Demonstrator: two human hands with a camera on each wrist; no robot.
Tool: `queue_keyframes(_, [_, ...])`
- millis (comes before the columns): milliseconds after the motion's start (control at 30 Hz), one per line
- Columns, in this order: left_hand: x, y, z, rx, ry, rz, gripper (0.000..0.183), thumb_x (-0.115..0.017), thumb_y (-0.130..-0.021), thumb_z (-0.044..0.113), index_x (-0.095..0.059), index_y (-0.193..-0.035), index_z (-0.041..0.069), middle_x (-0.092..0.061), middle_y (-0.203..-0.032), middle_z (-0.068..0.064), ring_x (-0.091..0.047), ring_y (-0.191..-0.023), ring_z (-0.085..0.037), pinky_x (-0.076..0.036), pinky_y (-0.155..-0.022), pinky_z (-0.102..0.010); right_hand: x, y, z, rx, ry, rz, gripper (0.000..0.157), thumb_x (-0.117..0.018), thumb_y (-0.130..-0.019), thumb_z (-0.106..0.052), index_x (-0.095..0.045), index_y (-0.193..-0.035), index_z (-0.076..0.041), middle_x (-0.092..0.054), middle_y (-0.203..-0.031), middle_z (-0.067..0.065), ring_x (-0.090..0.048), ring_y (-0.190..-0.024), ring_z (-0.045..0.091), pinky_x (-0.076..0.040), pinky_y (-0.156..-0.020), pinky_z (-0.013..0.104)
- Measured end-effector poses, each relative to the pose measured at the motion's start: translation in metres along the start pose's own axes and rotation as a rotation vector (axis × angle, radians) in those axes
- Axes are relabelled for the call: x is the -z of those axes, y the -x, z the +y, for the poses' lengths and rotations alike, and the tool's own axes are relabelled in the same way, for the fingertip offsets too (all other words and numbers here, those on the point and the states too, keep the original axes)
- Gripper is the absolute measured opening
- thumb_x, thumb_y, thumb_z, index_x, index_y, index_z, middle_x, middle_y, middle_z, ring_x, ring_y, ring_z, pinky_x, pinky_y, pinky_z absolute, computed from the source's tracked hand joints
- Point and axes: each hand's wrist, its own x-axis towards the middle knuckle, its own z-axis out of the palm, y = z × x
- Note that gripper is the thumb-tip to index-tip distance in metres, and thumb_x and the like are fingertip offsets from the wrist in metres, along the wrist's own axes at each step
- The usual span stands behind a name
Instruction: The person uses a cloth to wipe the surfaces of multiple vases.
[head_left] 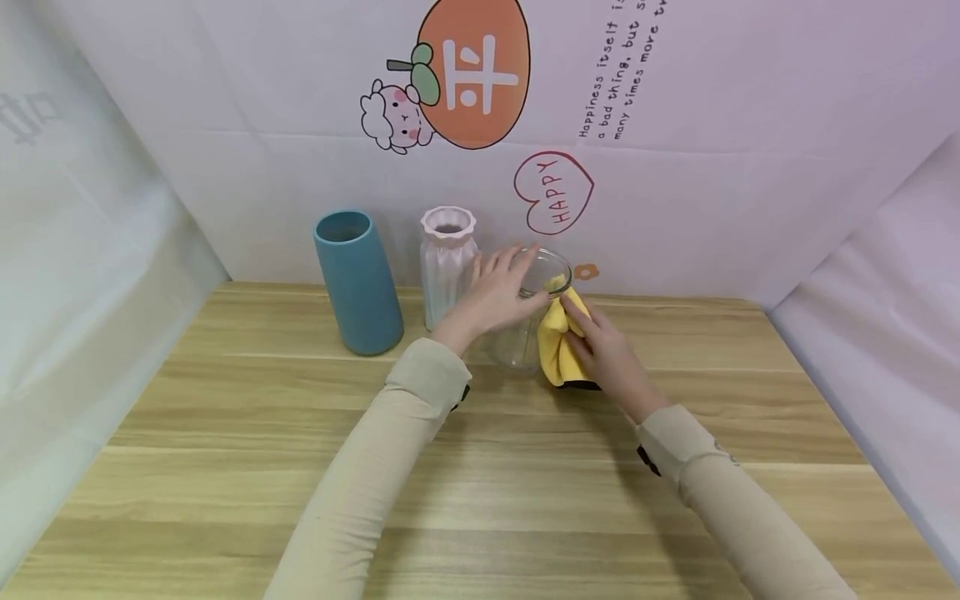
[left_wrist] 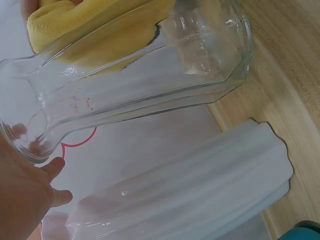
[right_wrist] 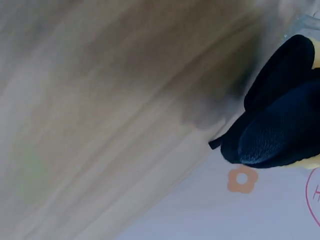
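Observation:
A clear glass vase (head_left: 517,354) stands upright near the back of the table. My left hand (head_left: 496,292) holds its rim, thumb on the near side and fingers spread along the left. In the left wrist view, fingertips show at the mouth of the glass vase (left_wrist: 135,107). My right hand (head_left: 611,354) grips a bunched yellow cloth (head_left: 557,346) against the vase's right side. The cloth's black side (right_wrist: 280,127) fills the right edge of the right wrist view, where the hand is hidden.
Just left of the glass vase stands a white ribbed vase (head_left: 441,279), partly behind my left hand. Farther left is a tall blue vase (head_left: 362,292). A printed white backdrop (head_left: 675,217) rises behind the wooden table (head_left: 480,517).

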Motion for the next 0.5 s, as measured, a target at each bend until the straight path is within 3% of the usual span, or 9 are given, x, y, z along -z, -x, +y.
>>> queue_keyframes(167, [0.000,0.000,-0.001,-0.002,0.017,0.000,0.076,-0.046,-0.094,0.048,-0.011,-0.155,0.021,-0.016,-0.160,-0.010,-0.013,-0.149,-0.029,0.003,-0.120,-0.054,-0.005,0.003,-0.003,-0.060,-0.075,-0.026,0.058,-0.064,-0.090,-0.011,-0.042,-0.144,-0.009,-0.046,-0.139,0.029,-0.061,-0.104,0.042,-0.055,-0.080,0.053])
queue_keyframes(300, [0.000,-0.001,-0.001,0.001,0.027,-0.001,0.076,-0.046,-0.093,0.048,-0.011,-0.155,0.022,-0.015,-0.161,-0.009,-0.013,-0.149,-0.028,0.003,-0.120,-0.054,-0.008,0.002,-0.005,-0.096,-0.119,0.049,0.048,-0.062,-0.092,-0.016,-0.050,-0.139,-0.011,-0.050,-0.137,0.027,-0.061,-0.109,0.043,-0.054,-0.084,0.053])
queue_keyframes(500, [0.000,0.001,-0.002,0.002,0.027,-0.002,0.076,-0.047,-0.093,0.048,-0.010,-0.155,0.022,-0.015,-0.161,-0.009,-0.012,-0.149,-0.028,0.003,-0.120,-0.054,-0.015,0.001,-0.001,0.019,-0.059,0.154,0.049,-0.071,-0.078,-0.002,-0.061,-0.126,-0.003,-0.061,-0.122,0.027,-0.068,-0.093,0.039,-0.058,-0.072,0.042])
